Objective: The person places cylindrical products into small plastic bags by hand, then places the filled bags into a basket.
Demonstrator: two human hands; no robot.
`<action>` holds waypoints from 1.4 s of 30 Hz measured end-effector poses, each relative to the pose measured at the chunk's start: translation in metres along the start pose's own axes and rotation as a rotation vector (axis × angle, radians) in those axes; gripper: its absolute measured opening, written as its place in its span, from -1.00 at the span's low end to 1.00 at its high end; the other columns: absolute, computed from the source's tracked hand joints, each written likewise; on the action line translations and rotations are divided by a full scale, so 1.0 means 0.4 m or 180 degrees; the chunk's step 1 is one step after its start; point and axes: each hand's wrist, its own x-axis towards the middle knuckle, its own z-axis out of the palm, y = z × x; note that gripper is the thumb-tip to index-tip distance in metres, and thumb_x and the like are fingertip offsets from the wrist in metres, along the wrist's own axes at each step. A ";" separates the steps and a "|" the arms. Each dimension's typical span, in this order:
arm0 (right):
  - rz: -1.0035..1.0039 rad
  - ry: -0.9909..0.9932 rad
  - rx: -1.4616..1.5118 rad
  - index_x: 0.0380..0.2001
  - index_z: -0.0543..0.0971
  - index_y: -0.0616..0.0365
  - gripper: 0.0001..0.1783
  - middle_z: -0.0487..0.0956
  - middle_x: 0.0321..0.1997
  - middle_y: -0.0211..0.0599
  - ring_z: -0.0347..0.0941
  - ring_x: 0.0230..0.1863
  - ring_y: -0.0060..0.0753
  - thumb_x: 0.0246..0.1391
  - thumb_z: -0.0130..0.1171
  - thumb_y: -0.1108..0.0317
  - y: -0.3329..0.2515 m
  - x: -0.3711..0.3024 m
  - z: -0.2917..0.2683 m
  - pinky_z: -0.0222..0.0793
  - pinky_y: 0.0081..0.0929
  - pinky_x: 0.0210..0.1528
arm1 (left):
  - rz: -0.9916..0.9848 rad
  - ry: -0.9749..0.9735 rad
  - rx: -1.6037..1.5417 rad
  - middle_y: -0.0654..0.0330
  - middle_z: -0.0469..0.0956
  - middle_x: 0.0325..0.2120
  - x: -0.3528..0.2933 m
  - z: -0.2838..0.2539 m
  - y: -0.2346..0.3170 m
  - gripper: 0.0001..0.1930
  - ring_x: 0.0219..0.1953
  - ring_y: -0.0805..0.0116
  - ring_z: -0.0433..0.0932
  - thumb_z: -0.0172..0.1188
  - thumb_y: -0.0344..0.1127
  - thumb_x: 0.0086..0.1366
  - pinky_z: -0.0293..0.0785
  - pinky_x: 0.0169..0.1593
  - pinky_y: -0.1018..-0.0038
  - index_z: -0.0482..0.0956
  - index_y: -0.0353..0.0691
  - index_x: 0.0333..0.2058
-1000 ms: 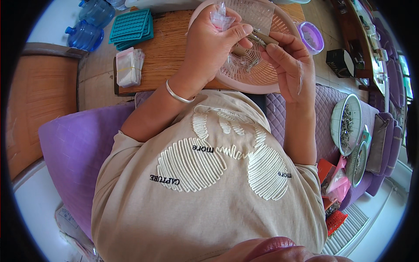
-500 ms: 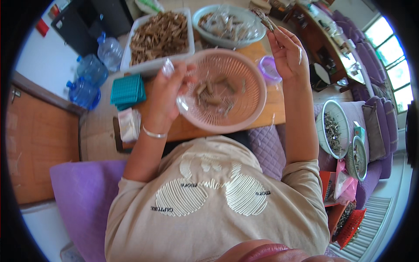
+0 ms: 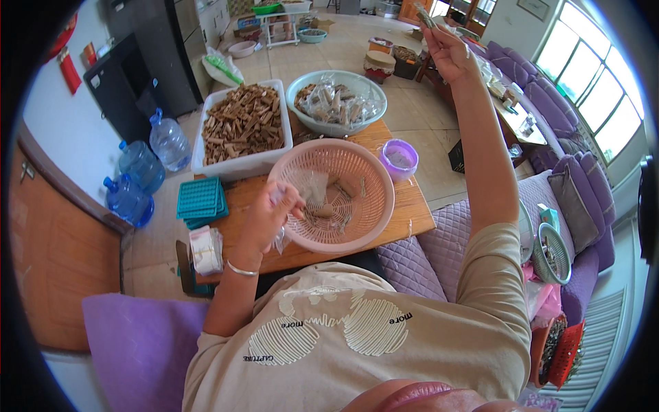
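My left hand (image 3: 273, 214), with a silver bangle on the wrist, is closed on a clear plastic bag (image 3: 280, 239) beside the left rim of the pink slotted basket (image 3: 382, 206). Inside the basket lie a few brown dried pieces (image 3: 324, 210) and some translucent film (image 3: 316, 185). My right arm stretches far up and to the right. There my right hand (image 3: 451, 56) pinches a thin, greyish-brown dried bundle (image 3: 425, 18), too small to name more exactly; it is well away from the basket.
The wooden table (image 3: 412, 218) bears a white tub (image 3: 240, 169) of brown pieces, a pale blue basin (image 3: 329, 128) of clear bags, a purple container (image 3: 399, 159), teal trays (image 3: 201, 199) and white packets (image 3: 205, 250). Water bottles (image 3: 169, 143) stand left; a purple sofa (image 3: 446, 257) lies right.
The view has tilted up, showing more of the room. My right arm has straightened, carrying the bundle farther out. My left hand still grips the bag by the basket's left rim.
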 end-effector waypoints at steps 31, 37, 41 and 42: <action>-0.1035 -0.0073 -0.0253 -0.11 0.41 0.53 -0.68 0.53 -0.12 0.06 0.57 -0.13 -0.13 0.05 0.18 0.66 -0.085 0.079 0.099 0.65 -0.51 -0.10 | 0.0270 -0.0235 0.0953 0.25 0.59 -0.46 0.013 0.008 -0.033 -0.84 -0.40 0.49 0.61 0.21 -0.29 0.30 0.47 -0.31 0.57 0.52 -0.28 -0.32; -0.0664 0.0140 0.0127 -0.13 0.40 0.54 -0.75 0.50 -0.07 0.08 0.53 -0.03 -0.09 0.10 0.11 0.68 -0.086 0.072 0.114 0.58 -0.46 0.05 | 0.0366 0.0053 0.1402 0.24 0.58 -0.50 0.018 -0.014 0.014 -0.77 -0.41 0.49 0.62 0.23 -0.21 0.29 0.49 -0.33 0.57 0.51 -0.28 -0.32; -0.0543 0.0157 0.0226 -0.14 0.40 0.55 -0.76 0.50 -0.05 0.07 0.52 -0.03 -0.09 0.10 0.10 0.68 -0.095 0.072 0.100 0.59 -0.45 0.04 | 0.0374 0.0268 0.1092 0.25 0.54 -0.50 0.004 -0.015 0.031 -0.86 -0.44 0.52 0.54 0.17 -0.32 0.31 0.45 -0.31 0.58 0.48 -0.26 -0.35; -0.0525 0.0103 0.0224 -0.14 0.41 0.54 -0.75 0.50 -0.05 0.07 0.52 -0.02 -0.10 0.10 0.11 0.68 -0.095 0.067 0.094 0.59 -0.46 0.04 | 0.0371 0.0327 0.1020 0.26 0.53 -0.50 0.005 -0.022 0.034 -0.88 -0.44 0.52 0.53 0.18 -0.34 0.30 0.45 -0.32 0.59 0.47 -0.26 -0.35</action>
